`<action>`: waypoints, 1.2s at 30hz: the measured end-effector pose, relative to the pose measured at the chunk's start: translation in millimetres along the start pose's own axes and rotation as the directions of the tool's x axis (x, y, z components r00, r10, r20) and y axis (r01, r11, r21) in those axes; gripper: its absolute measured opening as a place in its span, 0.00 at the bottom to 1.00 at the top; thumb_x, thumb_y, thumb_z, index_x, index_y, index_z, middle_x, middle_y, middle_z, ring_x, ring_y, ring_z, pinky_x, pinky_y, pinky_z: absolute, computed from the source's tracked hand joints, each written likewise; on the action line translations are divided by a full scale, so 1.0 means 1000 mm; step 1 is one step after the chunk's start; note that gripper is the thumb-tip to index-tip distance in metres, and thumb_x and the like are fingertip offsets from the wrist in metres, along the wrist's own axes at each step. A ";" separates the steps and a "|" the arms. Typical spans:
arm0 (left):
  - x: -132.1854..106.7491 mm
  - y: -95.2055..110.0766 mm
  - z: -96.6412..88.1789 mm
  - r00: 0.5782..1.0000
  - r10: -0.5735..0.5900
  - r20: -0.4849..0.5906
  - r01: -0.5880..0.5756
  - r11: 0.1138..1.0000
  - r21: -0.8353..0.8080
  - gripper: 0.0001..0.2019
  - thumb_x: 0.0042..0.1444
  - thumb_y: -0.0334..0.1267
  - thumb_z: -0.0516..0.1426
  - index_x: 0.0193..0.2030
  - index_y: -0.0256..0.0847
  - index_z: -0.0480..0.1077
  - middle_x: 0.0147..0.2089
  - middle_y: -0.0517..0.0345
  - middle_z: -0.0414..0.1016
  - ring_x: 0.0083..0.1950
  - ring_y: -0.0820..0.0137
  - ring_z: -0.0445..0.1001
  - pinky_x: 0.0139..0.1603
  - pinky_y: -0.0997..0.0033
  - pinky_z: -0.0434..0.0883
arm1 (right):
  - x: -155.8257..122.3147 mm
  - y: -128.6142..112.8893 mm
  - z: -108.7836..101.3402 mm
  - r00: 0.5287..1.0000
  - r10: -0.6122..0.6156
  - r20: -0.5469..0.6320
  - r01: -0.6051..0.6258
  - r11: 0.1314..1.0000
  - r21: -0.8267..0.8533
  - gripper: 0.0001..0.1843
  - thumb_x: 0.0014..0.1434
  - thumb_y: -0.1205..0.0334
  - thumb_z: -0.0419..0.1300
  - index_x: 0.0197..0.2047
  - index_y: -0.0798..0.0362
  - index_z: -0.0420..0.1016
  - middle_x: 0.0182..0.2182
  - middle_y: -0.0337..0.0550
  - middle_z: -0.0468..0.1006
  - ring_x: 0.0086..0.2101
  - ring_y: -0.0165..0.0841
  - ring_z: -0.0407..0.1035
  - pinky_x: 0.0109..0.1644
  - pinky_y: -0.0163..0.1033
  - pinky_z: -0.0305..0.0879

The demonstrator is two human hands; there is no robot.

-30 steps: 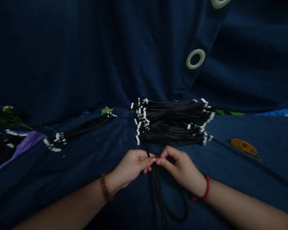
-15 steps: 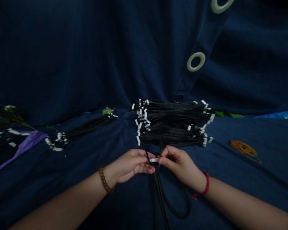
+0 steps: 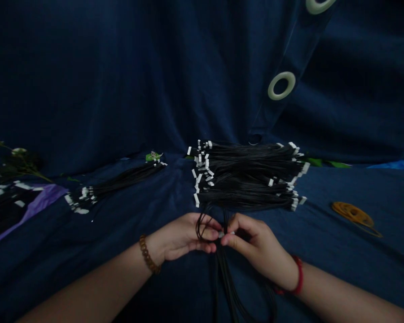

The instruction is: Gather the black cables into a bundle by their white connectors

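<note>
My left hand (image 3: pixel 185 233) and my right hand (image 3: pixel 256 241) meet at the fingertips, both pinching a small white wire connector (image 3: pixel 225 234) that is mostly hidden by the fingers. Thin black wires (image 3: pixel 227 278) run down from it toward me, and a small wire loop (image 3: pixel 202 226) rises beside my left fingers. Just beyond my hands lies a large stack of black wire bundles (image 3: pixel 247 179) with white connectors at both ends. A beaded bracelet (image 3: pixel 147 254) circles my left wrist, and a red cord (image 3: pixel 298 278) circles my right.
A smaller black wire bundle (image 3: pixel 117 186) lies to the left on dark blue cloth (image 3: pixel 340 251). Orange rubber bands (image 3: pixel 353 214) lie to the right. Further left are purple fabric (image 3: pixel 37 202) and a plant sprig (image 3: pixel 16 163). A blue curtain with a pale grommet (image 3: pixel 282 85) hangs behind.
The white connector is now more hidden by my fingertips, and a wire loop shows by my left hand. My hands sit slightly lower in the view, and the whole scene has shifted slightly right.
</note>
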State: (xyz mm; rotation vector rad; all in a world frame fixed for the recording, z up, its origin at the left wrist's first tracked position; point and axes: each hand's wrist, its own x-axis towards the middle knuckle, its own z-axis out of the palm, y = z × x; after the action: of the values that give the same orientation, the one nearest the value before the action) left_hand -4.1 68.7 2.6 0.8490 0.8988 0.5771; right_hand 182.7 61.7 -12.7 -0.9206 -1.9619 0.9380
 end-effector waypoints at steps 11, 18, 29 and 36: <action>0.002 -0.004 0.004 0.999 0.041 -0.024 -0.040 0.999 0.032 0.16 0.39 0.36 0.65 0.32 0.31 0.65 0.25 0.58 0.70 0.22 0.79 0.69 0.24 0.81 0.66 | 0.000 0.000 0.002 1.000 0.012 0.024 -0.012 1.000 -0.003 0.13 0.55 0.54 0.59 0.27 0.55 0.68 0.25 0.39 0.72 0.27 0.28 0.65 0.32 0.33 0.59; 0.001 -0.005 0.003 0.991 0.136 0.008 -0.136 0.989 0.062 0.19 0.45 0.34 0.61 0.46 0.35 0.67 0.27 0.60 0.68 0.20 0.82 0.66 0.18 0.84 0.60 | 0.005 -0.011 -0.008 0.996 0.055 0.076 -0.053 0.998 -0.027 0.13 0.53 0.54 0.60 0.37 0.53 0.66 0.30 0.39 0.72 0.30 0.29 0.66 0.32 0.33 0.62; 0.000 -0.004 -0.003 0.982 0.173 -0.071 -0.181 0.976 -0.121 0.19 0.48 0.35 0.61 0.48 0.41 0.70 0.30 0.60 0.66 0.21 0.86 0.63 0.22 0.84 0.60 | -0.058 -0.057 -0.024 0.850 0.394 0.349 -0.070 0.742 -0.667 0.10 0.48 0.71 0.52 0.21 0.52 0.71 0.15 0.45 0.73 0.14 0.32 0.65 0.13 0.35 0.41; -0.006 -0.003 0.004 0.971 0.232 -0.065 -0.238 0.964 -0.120 0.21 0.43 0.36 0.64 0.47 0.40 0.71 0.30 0.58 0.67 0.21 0.84 0.63 0.20 0.84 0.58 | -0.029 -0.048 -0.009 0.749 0.500 0.436 -0.625 0.751 0.212 0.11 0.58 0.61 0.49 0.39 0.57 0.68 0.30 0.45 0.74 0.28 0.28 0.70 0.32 0.33 0.65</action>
State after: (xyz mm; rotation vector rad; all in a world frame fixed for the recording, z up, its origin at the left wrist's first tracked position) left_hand -3.4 61.1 4.0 0.8340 0.8024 0.8570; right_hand 190.4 17.6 22.0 -1.2383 -1.7092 1.8626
